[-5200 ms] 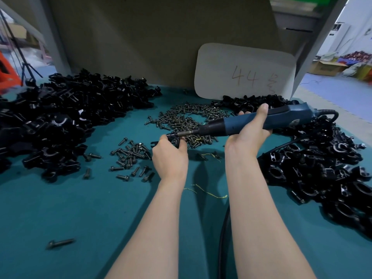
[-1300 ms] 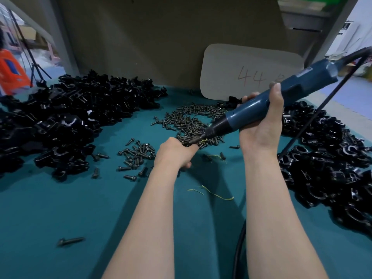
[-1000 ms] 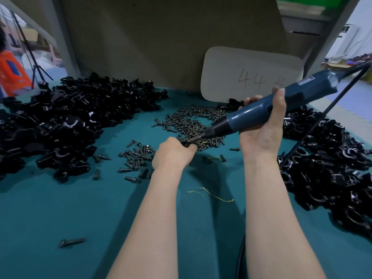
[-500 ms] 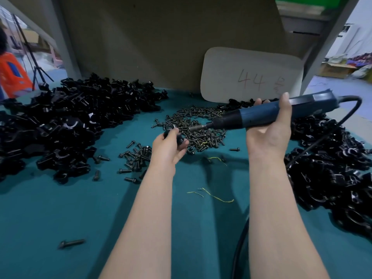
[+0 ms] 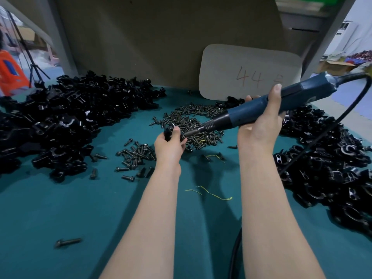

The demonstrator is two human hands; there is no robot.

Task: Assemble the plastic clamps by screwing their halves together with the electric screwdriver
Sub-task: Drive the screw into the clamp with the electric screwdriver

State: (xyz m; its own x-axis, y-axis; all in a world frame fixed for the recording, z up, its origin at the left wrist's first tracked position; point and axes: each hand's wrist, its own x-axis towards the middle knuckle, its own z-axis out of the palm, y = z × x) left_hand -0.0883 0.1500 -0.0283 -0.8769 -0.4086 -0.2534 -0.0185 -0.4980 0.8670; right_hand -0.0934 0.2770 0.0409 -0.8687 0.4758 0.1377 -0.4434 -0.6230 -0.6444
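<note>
My left hand grips a small black plastic clamp above the green table, with a screw sticking up from it. My right hand holds the blue electric screwdriver, its body slanting up to the right. The bit tip points at the clamp, right beside my left fingers. A pile of dark screws lies just behind both hands.
A big heap of black clamp parts fills the left side, and another heap the right. Loose screws lie left of my left hand, and one screw sits near the front. A card marked 44 leans at the back. The screwdriver's cable loops right.
The screwdriver first came off the clamp and levelled out as my left hand turned the clamp upward. Now the tool tilts down again and its bit is back at the clamp.
</note>
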